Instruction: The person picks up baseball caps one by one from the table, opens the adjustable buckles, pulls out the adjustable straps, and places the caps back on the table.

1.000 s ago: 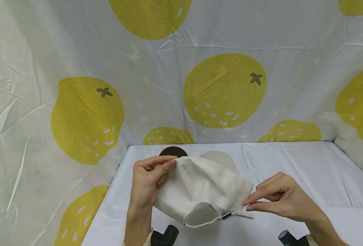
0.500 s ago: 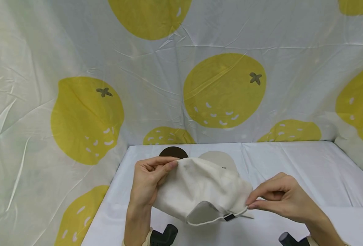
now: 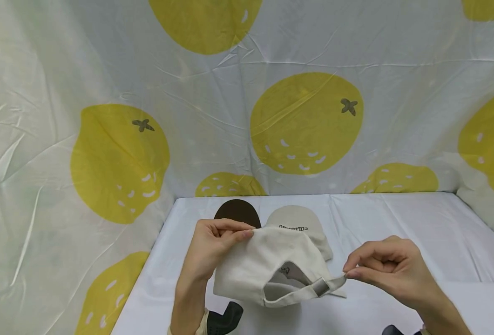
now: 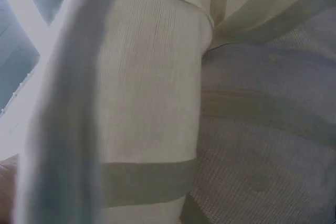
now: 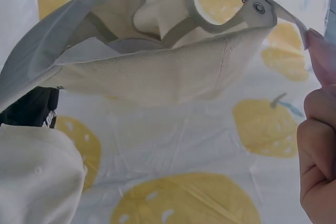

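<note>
A cream baseball cap [image 3: 267, 265] is held above the table with its back opening toward me. My left hand [image 3: 206, 251] pinches its upper left edge between thumb and fingers. The thumb and index finger of my right hand [image 3: 389, 267] pinch the free end of the cap's back strap [image 3: 290, 297], which passes through a metal buckle [image 3: 320, 287]. In the right wrist view, the cap [image 5: 157, 72] shows its inside seams, and the strap runs to my right hand [image 5: 321, 145]. Pale ribbed fabric [image 4: 152, 87] fills much of the left wrist view, too close to identify.
Behind the held cap, a dark brown cap [image 3: 237, 213] and a beige cap with dark lettering [image 3: 294, 216] lie on the white-covered table [image 3: 397, 218]. A lemon-print cloth [image 3: 213, 125] hangs at the back and sides.
The held cap has dropped slightly and tilted, so its back opening and strap now face me more broadly. My left hand moved right and down. More of both caps behind shows.
</note>
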`<state>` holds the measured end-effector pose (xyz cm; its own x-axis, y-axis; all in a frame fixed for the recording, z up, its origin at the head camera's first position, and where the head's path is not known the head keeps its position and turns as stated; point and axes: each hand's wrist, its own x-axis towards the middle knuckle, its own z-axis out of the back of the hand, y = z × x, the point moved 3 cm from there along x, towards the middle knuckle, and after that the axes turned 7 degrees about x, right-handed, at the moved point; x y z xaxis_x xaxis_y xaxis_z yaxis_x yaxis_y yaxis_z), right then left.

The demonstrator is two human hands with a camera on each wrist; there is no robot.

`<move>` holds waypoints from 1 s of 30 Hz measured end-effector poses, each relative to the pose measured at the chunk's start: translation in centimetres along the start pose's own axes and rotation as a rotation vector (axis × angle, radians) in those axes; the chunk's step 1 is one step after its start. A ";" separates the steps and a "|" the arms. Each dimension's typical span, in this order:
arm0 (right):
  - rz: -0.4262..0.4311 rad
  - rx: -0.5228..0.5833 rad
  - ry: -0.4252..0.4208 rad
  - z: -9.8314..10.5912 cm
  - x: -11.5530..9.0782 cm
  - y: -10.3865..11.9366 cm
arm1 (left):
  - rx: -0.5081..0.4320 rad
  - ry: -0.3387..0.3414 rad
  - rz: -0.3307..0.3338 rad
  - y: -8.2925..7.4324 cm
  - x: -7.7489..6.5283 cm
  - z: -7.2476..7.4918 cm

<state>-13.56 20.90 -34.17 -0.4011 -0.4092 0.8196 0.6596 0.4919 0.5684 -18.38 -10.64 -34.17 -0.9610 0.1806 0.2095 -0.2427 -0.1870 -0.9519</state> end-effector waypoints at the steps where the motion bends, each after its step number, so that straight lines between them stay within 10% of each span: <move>1: -0.013 0.003 -0.018 0.0 -0.1 0.0 | 0.010 0.013 -0.006 0.1 0.0 0.0; 15: -0.162 -0.132 -0.269 -0.4 -0.9 -0.4 | 0.117 0.126 0.028 1.4 0.8 -0.5; 30: -0.241 -0.228 -0.396 -1.1 -0.7 -0.8 | 0.137 0.084 0.016 1.7 1.0 -0.5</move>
<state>-13.08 19.94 -35.26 -0.7398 -0.1460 0.6568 0.6226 0.2215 0.7506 -19.73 -10.29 -35.64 -0.9517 0.2559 0.1695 -0.2487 -0.3190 -0.9145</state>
